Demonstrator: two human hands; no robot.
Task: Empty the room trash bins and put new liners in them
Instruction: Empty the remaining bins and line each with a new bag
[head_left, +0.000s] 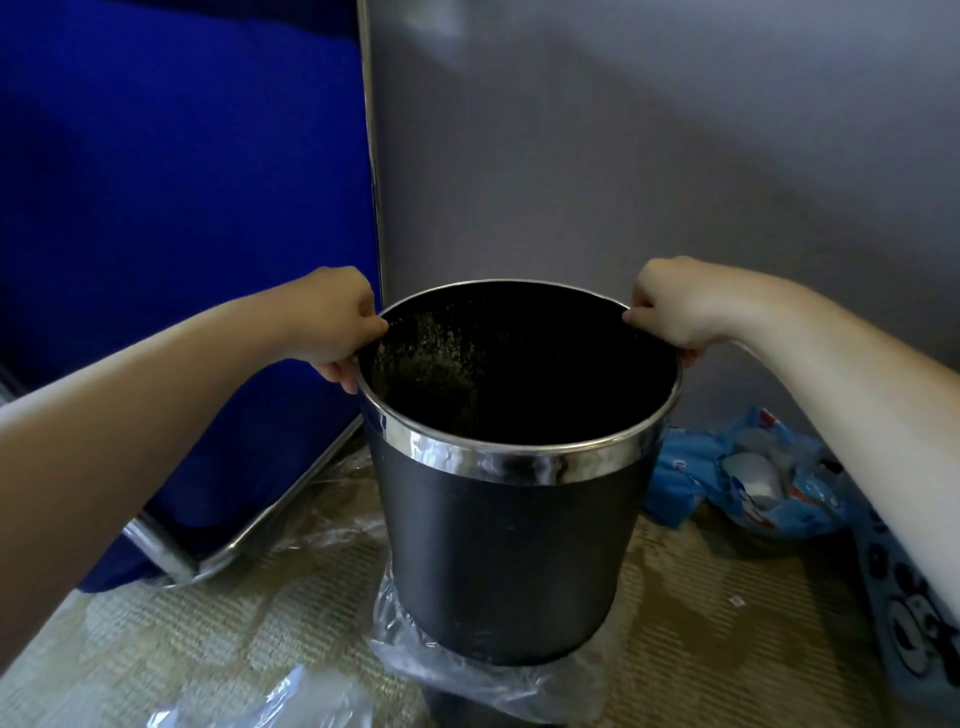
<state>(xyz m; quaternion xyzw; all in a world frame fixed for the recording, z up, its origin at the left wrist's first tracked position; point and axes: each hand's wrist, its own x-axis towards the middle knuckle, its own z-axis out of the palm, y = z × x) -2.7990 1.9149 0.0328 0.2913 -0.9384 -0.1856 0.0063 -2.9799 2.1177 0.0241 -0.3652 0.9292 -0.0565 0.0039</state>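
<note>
A black round trash bin (498, 545) with a shiny metal rim (519, 460) stands upright in the middle of the view, its dark inside bare of any liner. My left hand (332, 322) grips the rim on its left side, fingers curled over the edge. On the opposite side my right hand (670, 306) grips the rim the same way. Clear plastic film (467, 670) lies crumpled under and in front of the bin's base. Whether the bin rests on the floor or hangs just above it cannot be told.
A blue fabric cart with a metal frame (171, 260) stands at the left. A grey wall (623, 156) is behind. Blue plastic packaging (748, 478) lies on the carpet at the right. More clear plastic (270, 701) lies at the front left.
</note>
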